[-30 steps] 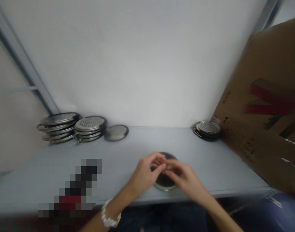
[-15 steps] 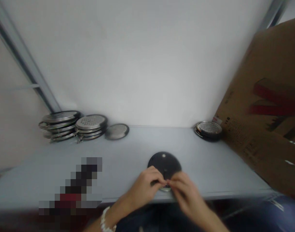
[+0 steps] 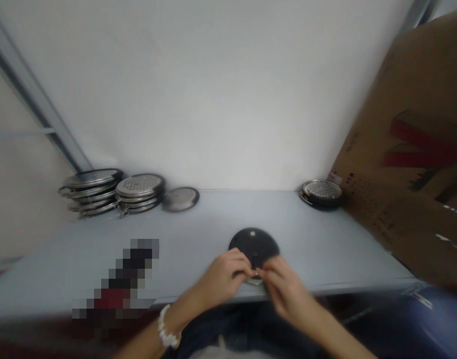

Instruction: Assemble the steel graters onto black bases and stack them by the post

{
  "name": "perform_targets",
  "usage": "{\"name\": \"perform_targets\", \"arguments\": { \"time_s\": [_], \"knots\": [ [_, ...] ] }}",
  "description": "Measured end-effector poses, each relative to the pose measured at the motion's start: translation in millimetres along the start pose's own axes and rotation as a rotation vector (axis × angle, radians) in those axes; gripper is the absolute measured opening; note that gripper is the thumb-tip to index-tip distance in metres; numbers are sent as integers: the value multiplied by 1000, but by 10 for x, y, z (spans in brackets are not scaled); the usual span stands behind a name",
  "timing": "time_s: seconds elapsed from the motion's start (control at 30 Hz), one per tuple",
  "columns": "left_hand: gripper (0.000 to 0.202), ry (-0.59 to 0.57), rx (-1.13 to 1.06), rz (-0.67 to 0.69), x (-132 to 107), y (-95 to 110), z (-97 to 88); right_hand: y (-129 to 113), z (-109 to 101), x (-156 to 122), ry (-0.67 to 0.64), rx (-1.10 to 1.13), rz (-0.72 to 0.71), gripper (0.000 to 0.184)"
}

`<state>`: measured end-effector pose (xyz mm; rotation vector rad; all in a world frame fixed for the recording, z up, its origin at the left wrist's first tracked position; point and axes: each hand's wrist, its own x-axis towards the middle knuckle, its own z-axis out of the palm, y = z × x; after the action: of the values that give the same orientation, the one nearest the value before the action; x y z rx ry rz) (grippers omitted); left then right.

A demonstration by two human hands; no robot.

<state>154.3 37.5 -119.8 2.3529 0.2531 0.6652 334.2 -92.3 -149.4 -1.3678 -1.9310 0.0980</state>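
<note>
A round black disc (image 3: pixel 254 243) with a small pale spot near its far edge lies close to the table's front edge. Over its near side, my left hand (image 3: pixel 231 271) and my right hand (image 3: pixel 282 284) meet, both pinched at the fingertips. Whatever they pinch is tiny and hidden between the fingers, so I cannot name it. A thin pale rim shows on the disc just below my fingertips. A white bracelet (image 3: pixel 166 329) circles my left wrist.
Stacks of round metal discs with perforated tops and black edges (image 3: pixel 140 185) stand at the back left, beside a single one (image 3: pixel 181 198). A small pile (image 3: pixel 321 193) sits back right, against a cardboard box (image 3: pixel 400 189). A blurred-out patch (image 3: pixel 127 279) covers the table's left front.
The whole view has shifted slightly, so things sit a little higher. Both hands stay pinched together over the black disc, with only slight movement.
</note>
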Motion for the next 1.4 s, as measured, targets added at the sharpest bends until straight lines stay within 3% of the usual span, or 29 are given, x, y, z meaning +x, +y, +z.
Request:
{"name": "perform_targets", "arguments": {
  "time_s": [0.2,0.4,0.57,0.8,1.03,1.2,1.4],
  "knots": [
    [19,-2,45,9,24,-37,18,16,-64,54,-83,-20,-18,30],
    [18,2,204,7,-23,-67,140,130,-88,-59,-105,-138,-89,45],
    [20,-23,428,-20,-71,28,258,318,-111,-228,-29,-137,-27,57],
    [52,-126,664,-82,40,247,215,320,-63,-205,76,-32,72,58],
    [39,-89,659,-60,81,129,243,403,25,-207,118,-49,115,43],
    [38,-65,689,-50,61,96,254,248,-2,-115,207,-3,94,28],
    [39,-94,863,-12,32,144,164,-62,-57,224,234,-106,-100,38]
  ]
}}
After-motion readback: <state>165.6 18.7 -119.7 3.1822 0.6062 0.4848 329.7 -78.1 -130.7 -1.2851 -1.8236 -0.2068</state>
